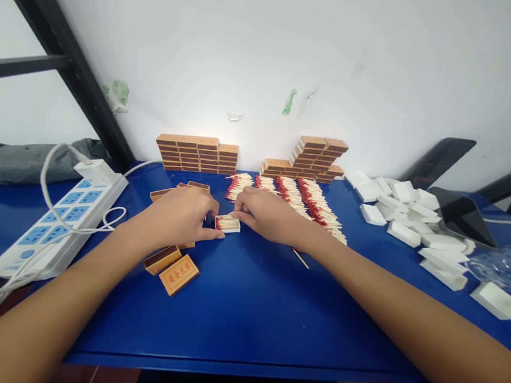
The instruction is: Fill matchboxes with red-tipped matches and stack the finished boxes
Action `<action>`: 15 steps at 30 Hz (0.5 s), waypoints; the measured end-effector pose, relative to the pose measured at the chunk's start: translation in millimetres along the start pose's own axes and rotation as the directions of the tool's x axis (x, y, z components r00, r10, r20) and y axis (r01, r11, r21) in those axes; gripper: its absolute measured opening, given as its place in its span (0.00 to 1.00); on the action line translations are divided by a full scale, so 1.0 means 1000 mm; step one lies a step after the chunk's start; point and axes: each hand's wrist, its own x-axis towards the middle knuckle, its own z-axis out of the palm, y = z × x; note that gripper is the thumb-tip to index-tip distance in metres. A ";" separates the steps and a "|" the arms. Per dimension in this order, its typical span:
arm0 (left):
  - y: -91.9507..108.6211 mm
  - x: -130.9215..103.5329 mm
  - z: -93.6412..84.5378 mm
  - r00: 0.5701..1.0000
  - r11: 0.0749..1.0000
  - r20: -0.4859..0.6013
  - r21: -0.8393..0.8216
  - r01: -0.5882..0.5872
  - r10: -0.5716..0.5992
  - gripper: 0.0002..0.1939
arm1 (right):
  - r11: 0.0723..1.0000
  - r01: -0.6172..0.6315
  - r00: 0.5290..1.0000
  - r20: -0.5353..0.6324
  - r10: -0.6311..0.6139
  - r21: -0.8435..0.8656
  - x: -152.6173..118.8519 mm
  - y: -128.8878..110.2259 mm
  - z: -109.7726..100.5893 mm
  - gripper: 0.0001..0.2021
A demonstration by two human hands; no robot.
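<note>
A small white matchbox tray point(232, 229) with red-tipped matches point(226, 222) in it sits on the blue table between my hands. My left hand point(185, 212) grips the tray's left end, thumb along its near side. At the tray's far right corner, my right hand point(265, 213) has thumb and fingers pinched together over the matches; whether a match is between them is hidden. Behind my right hand lie several rows of loose matches point(319, 207). Orange matchbox sleeves point(179, 274) lie beside and partly under my left hand.
Stacked matchboxes point(198, 155) and a second stack point(315, 158) stand against the wall. White trays point(401, 208) are heaped at the right, near a black stand point(463, 217) and a clear plastic bottle point(508, 264). A power strip point(65, 221) with white cables occupies the left.
</note>
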 end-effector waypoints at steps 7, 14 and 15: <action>-0.001 0.001 0.001 1.000 1.000 0.001 -0.001 0.003 -0.003 0.18 | 0.992 0.046 0.992 -0.122 -0.032 0.117 0.005 0.009 0.005 0.04; -0.001 0.001 0.001 1.000 1.000 0.001 -0.004 0.005 -0.005 0.18 | 0.998 0.020 0.998 -0.059 -0.016 0.062 0.007 0.021 0.010 0.04; -0.001 0.001 0.000 1.000 1.000 0.003 -0.007 0.004 -0.004 0.18 | 0.999 0.004 0.999 -0.052 -0.002 0.044 0.008 0.021 0.010 0.05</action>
